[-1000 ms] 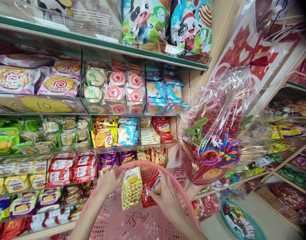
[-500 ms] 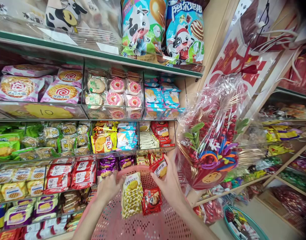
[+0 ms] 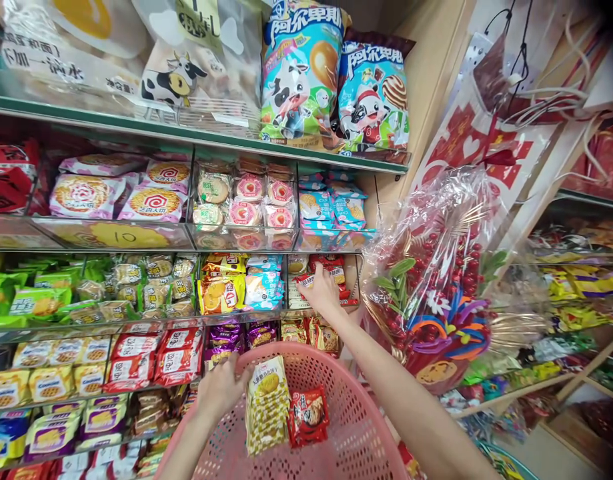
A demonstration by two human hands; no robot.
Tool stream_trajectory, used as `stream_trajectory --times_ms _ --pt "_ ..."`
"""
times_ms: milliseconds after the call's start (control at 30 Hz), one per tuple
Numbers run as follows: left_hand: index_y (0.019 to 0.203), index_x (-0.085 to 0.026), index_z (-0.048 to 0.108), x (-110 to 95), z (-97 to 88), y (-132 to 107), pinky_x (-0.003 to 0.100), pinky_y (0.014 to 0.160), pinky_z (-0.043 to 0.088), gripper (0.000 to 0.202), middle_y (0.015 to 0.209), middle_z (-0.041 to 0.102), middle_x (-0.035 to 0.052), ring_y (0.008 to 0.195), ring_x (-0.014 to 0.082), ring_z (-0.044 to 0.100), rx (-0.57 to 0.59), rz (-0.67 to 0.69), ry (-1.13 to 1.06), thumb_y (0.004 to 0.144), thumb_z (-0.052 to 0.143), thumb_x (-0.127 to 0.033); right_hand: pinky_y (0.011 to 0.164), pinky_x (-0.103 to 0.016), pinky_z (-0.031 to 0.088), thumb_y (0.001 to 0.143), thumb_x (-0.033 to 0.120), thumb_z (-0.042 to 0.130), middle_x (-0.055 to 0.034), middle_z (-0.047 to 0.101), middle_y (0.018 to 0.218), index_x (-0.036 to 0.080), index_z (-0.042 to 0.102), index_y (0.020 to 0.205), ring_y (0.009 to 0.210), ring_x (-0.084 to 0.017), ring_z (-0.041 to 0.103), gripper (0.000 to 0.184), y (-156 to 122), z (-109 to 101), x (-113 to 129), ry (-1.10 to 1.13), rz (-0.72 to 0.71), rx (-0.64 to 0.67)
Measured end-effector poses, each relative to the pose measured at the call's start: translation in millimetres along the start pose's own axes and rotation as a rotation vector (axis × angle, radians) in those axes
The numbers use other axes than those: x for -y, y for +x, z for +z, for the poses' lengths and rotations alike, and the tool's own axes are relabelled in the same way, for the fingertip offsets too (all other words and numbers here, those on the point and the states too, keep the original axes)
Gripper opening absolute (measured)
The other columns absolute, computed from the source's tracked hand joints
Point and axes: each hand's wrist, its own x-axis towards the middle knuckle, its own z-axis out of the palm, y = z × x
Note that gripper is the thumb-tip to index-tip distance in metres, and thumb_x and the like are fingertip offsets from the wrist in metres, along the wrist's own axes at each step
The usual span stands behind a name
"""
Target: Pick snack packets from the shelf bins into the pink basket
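My left hand point(image 3: 220, 388) is closed on the rim of a pink plastic basket point(image 3: 356, 433) held low in front of me. Inside the basket lie a stack of yellow biscuit packets point(image 3: 267, 405) and a red snack packet point(image 3: 309, 415). My right hand point(image 3: 320, 291) reaches up to the shelf compartment at mid height and grips a red snack packet point(image 3: 304, 279) among the other red packets point(image 3: 333, 268) there.
Clear-fronted shelves point(image 3: 136, 233) hold rows of biscuit and snack packets. Large cartoon-cow candy bags point(image 3: 331, 80) stand on the top shelf. A cellophane-wrapped gift bouquet with red berries point(image 3: 436, 280) hangs at the right, close to my right arm. More shelves run along the right.
My right hand lifted one red packet out of the basket and carried it up to the shelf compartment. The left hand kept its hold on the basket rim. The view tilted up.
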Motion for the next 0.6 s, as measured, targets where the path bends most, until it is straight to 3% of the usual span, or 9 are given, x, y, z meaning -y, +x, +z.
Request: stream_trajectory --times_ms 367,500,600 --pt "0.112 -0.016 0.052 4 4.2 4 0.043 0.071 0.046 0.052 0.100 0.068 0.0188 0.091 0.0355 0.063 0.004 -0.007 -0.014 0.083 0.028 -0.053 0.082 -0.043 0.035 0.076 0.044 0.054 -0.0174 0.057 0.109 0.013 0.035 0.125 0.106 -0.032 0.048 0.061 0 24 18 -0.043 0.050 0.011" --pt "0.112 -0.017 0.052 6 5.1 6 0.044 0.070 0.046 0.052 0.099 0.068 0.0183 0.091 0.0366 0.063 -0.005 0.003 -0.021 0.083 0.028 -0.053 0.084 -0.043 0.034 0.081 0.056 0.043 -0.0161 0.056 0.112 0.015 0.037 0.124 0.107 -0.031 0.047 0.060 -1 17 5 -0.032 0.022 -0.054" --pt "0.111 -0.016 0.053 6 5.2 6 0.044 0.070 0.047 0.051 0.098 0.068 0.0180 0.090 0.0368 0.064 -0.002 -0.001 -0.015 0.083 0.029 -0.052 0.083 -0.040 0.034 0.087 0.051 0.032 -0.0164 0.054 0.114 0.013 0.037 0.123 0.106 -0.029 0.046 0.052 5 8 -16 -0.028 0.043 -0.123"
